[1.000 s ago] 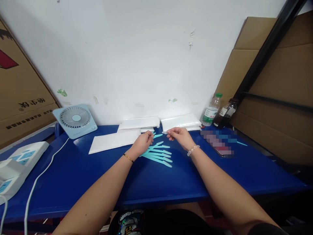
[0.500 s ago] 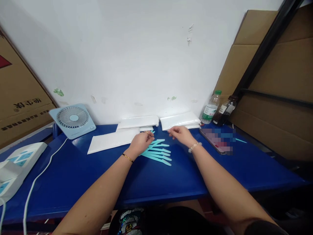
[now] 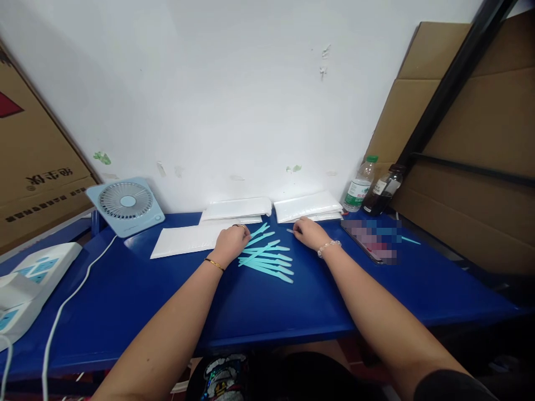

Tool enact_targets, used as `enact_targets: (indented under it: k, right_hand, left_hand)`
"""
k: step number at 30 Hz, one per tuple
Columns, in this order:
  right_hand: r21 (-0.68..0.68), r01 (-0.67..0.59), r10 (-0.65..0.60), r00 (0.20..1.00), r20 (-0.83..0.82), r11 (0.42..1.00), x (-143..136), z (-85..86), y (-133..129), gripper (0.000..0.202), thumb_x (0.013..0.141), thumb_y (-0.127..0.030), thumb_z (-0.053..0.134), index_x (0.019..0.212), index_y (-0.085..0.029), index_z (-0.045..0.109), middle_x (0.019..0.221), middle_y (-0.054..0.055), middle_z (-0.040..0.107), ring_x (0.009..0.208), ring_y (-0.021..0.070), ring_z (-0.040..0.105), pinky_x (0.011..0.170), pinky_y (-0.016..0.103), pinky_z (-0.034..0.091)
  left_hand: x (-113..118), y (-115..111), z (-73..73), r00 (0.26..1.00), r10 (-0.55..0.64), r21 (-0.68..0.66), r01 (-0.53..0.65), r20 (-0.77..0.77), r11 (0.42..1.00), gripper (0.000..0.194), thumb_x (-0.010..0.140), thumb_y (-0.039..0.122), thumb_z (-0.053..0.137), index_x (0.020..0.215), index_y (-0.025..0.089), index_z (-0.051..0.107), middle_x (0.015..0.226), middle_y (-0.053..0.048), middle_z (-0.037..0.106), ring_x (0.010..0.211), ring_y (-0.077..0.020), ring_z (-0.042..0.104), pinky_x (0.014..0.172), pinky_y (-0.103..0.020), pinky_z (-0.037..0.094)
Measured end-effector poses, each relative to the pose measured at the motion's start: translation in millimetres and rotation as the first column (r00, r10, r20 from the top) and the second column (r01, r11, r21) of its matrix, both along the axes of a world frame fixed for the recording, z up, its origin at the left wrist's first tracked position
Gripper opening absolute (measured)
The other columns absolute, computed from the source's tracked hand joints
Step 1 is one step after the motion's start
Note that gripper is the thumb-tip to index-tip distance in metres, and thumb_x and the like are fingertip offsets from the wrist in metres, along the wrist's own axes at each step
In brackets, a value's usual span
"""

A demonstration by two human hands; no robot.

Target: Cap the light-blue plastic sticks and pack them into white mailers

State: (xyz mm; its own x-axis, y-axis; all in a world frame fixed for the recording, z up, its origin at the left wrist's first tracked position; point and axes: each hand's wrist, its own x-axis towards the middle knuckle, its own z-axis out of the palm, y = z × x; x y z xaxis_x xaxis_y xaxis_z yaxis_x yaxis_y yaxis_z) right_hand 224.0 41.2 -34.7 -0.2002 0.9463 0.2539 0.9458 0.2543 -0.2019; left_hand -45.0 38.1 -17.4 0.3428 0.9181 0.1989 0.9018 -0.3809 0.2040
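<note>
Turquoise eyebrow razors [image 3: 270,260] lie fanned out and partly crossed on the blue table [image 3: 267,312], most with their heads to the right. My left hand [image 3: 232,245] is closed at the left end of the upper razors, and its fingers cover the handle of one [image 3: 259,229]. To the right of the fan, my right hand [image 3: 311,233] is pinched over the table. A small pale, see-through strip [image 3: 290,230] sticks out leftward from its fingertips; its kind is not clear.
White packets [image 3: 236,208] lie along the wall, with a second pile [image 3: 307,205] beside them and a flat one [image 3: 184,239] at left. A fan [image 3: 127,203] and power strip [image 3: 39,278] stand left. A phone [image 3: 361,239] and two bottles [image 3: 358,186] are at right.
My left hand has drawn back to the left, baring more of the upper razors. My right hand has moved slightly, and the pale strip now shows at its fingertips.
</note>
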Motion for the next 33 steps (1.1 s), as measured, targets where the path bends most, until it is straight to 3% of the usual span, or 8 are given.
enact_targets:
  k: [6, 10, 12, 15, 18, 21, 26, 33]
  right_hand:
    - [0.017, -0.051, 0.052, 0.998, -0.021, 0.999, -7.9, 5.0, -5.4, 0.013, 0.084, -0.016, 0.05, 0.08, -0.016, 0.062, 0.088, 0.01, 0.064, 0.077, 0.0173, 0.058, 0.069, 0.025, 0.039]
    - [-0.004, -0.039, 0.036, 0.935, -0.353, 0.999, -4.3, 6.7, -5.9, 0.012, 0.084, -0.021, 0.05, 0.083, -0.018, 0.061, 0.075, 0.003, 0.067, 0.065, 0.0142, 0.058, 0.064, 0.025, 0.041]
    - [-0.028, -0.047, 0.023, 0.826, -0.564, 0.998, -2.2, 6.4, -4.8, 0.011, 0.082, -0.025, 0.053, 0.083, -0.018, 0.062, 0.071, 0.001, 0.067, 0.06, 0.0127, 0.059, 0.062, 0.025, 0.044]
    - [-0.072, -0.106, 0.004, 0.589, -0.808, 0.992, -3.2, 7.1, -4.4, 0.018, 0.074, -0.03, 0.063, 0.086, -0.017, 0.064, 0.072, 0.002, 0.068, 0.06, 0.0126, 0.061, 0.062, 0.026, 0.047]
    - [-0.107, -0.153, -0.043, 0.374, -0.926, 0.982, -9.1, 10.6, -7.3, 0.028, 0.066, -0.035, 0.072, 0.083, -0.014, 0.066, 0.072, 0.005, 0.069, 0.059, 0.0123, 0.06, 0.058, 0.025, 0.046]
    - [-0.102, -0.149, -0.06, 0.268, -0.962, 0.984, -14.9, 13.9, -10.9, 0.033, 0.064, -0.043, 0.073, 0.077, -0.013, 0.066, 0.068, 0.005, 0.068, 0.055, 0.0106, 0.057, 0.054, 0.024, 0.044]
    - [-0.084, -0.184, -0.037, 0.248, -0.968, 0.979, -18.8, 10.9, -10.2, 0.035, 0.065, -0.045, 0.073, 0.078, -0.014, 0.066, 0.068, 0.004, 0.067, 0.055, 0.0098, 0.056, 0.053, 0.022, 0.044]
    - [-0.097, -0.314, 0.0, 0.294, -0.956, 0.945, -29.4, 6.3, -12.6, 0.033, 0.067, -0.045, 0.072, 0.079, -0.015, 0.066, 0.069, 0.003, 0.067, 0.055, 0.01, 0.057, 0.057, 0.023, 0.046]
  left_hand:
    - [0.5, -1.1, 1.6, 0.984, -0.055, -0.013, 0.058, 0.167, 0.998, 0.026, 0.087, 0.033, 0.036, 0.077, 0.02, 0.056, 0.074, -0.005, 0.063, 0.067, -0.0183, 0.057, 0.058, -0.027, 0.036]
    - [0.6, -0.1, -1.5, 0.937, -0.091, -0.086, 0.127, 0.337, 0.988, 0.025, 0.088, 0.035, 0.034, 0.08, 0.02, 0.052, 0.07, -0.002, 0.062, 0.063, -0.0163, 0.057, 0.059, -0.026, 0.04]
    - [0.6, 0.5, -2.8, 0.912, -0.087, -0.121, 0.147, 0.401, 0.982, 0.024, 0.088, 0.036, 0.034, 0.08, 0.02, 0.051, 0.073, -0.001, 0.064, 0.061, -0.0152, 0.057, 0.059, -0.026, 0.041]
    - [0.8, 0.3, -2.7, 0.893, -0.082, -0.141, 0.16, 0.442, 0.977, 0.024, 0.087, 0.038, 0.035, 0.079, 0.021, 0.049, 0.074, -0.001, 0.064, 0.061, -0.015, 0.058, 0.059, -0.026, 0.042]
    - [1.4, -1.1, -0.7, 0.886, -0.08, -0.152, 0.167, 0.456, 0.974, 0.025, 0.087, 0.039, 0.035, 0.078, 0.02, 0.048, 0.075, -0.002, 0.064, 0.063, -0.0151, 0.059, 0.059, -0.026, 0.042]
    - [2.0, -2.5, 1.4, 0.884, -0.08, -0.162, 0.172, 0.46, 0.972, 0.025, 0.086, 0.04, 0.035, 0.079, 0.02, 0.048, 0.076, -0.002, 0.064, 0.064, -0.0152, 0.059, 0.059, -0.026, 0.043]
    - [3.5, -3.9, 2.7, 0.869, -0.108, -0.172, 0.215, 0.484, 0.961, 0.023, 0.085, 0.04, 0.036, 0.077, 0.02, 0.046, 0.076, -0.001, 0.063, 0.065, -0.0151, 0.06, 0.061, -0.026, 0.044]
    - [9.8, -5.2, 0.7, 0.834, -0.131, -0.238, 0.298, 0.536, 0.924, 0.026, 0.084, 0.041, 0.038, 0.083, 0.019, 0.051, 0.078, -0.002, 0.064, 0.066, -0.0146, 0.061, 0.063, -0.025, 0.046]
